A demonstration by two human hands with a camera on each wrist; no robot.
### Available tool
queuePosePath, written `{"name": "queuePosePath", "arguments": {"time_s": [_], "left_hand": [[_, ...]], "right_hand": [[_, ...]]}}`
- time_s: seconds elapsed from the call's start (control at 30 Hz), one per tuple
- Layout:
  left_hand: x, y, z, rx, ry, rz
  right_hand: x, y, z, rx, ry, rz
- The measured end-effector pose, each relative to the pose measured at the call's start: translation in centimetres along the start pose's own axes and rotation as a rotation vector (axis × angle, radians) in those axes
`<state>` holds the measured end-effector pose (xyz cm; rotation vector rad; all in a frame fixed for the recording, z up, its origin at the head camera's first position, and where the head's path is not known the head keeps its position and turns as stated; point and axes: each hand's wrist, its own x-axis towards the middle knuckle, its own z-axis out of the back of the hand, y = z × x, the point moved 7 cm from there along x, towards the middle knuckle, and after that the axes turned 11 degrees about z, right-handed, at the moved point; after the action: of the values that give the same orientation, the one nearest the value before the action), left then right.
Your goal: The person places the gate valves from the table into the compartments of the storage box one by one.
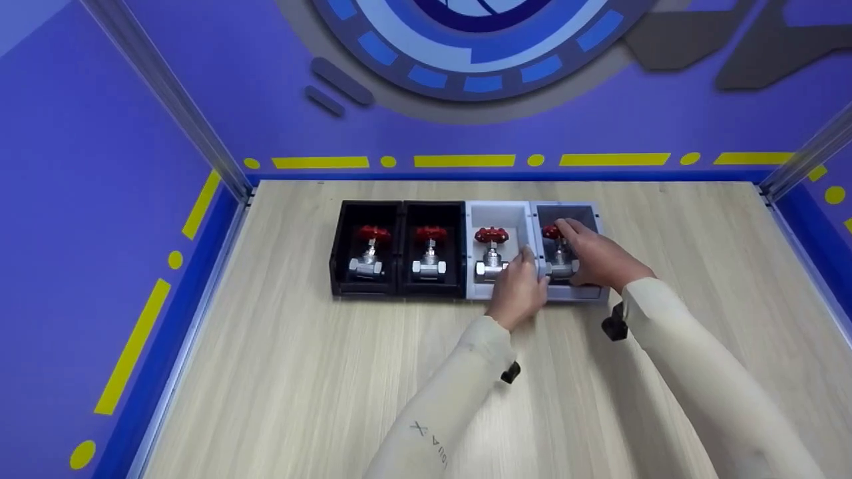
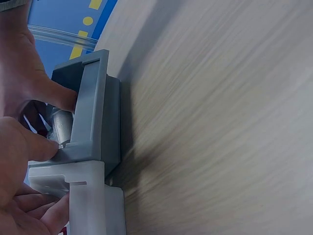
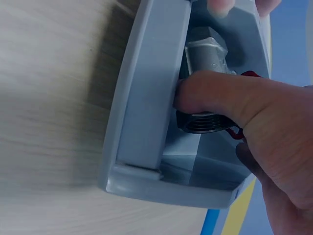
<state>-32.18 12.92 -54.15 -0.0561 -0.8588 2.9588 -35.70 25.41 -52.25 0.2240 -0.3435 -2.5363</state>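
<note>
In the head view my right hand (image 1: 602, 256) reaches into the grey bin (image 1: 578, 293) and holds a gate valve (image 1: 562, 267) with a red handwheel. The right wrist view shows its thumb across the metal valve body (image 3: 205, 51); its other fingers are mostly hidden. My left hand (image 1: 520, 289) pinches the adjoining side walls of the white bin (image 1: 479, 293) and the grey bin, with its thumb over the grey edge and fingers inside the white one. Beside those fingers, another red-wheeled valve (image 1: 492, 253) stands upright in the white bin.
Two black bins (image 1: 366, 289) adjoin the white one on the left, each with an upright red-wheeled valve (image 1: 429, 256). The row of bins sits on a light wooden table (image 1: 279, 372). Blue-purple panels (image 1: 426, 143) enclose the back and sides.
</note>
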Motion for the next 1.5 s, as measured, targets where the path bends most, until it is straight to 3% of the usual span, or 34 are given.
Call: {"name": "queuePosePath", "arguments": {"time_s": [1.1, 1.5], "left_hand": [[-0.1, 0.1, -0.1, -0.028, 0.027, 0.015], [0.0, 0.0, 0.0, -0.026, 0.018, 0.011]], "right_hand": [[0.5, -0.6, -1.1, 0.005, 0.052, -0.075], [0.6, -0.4, -1.3, -0.048, 0.020, -0.042]]}}
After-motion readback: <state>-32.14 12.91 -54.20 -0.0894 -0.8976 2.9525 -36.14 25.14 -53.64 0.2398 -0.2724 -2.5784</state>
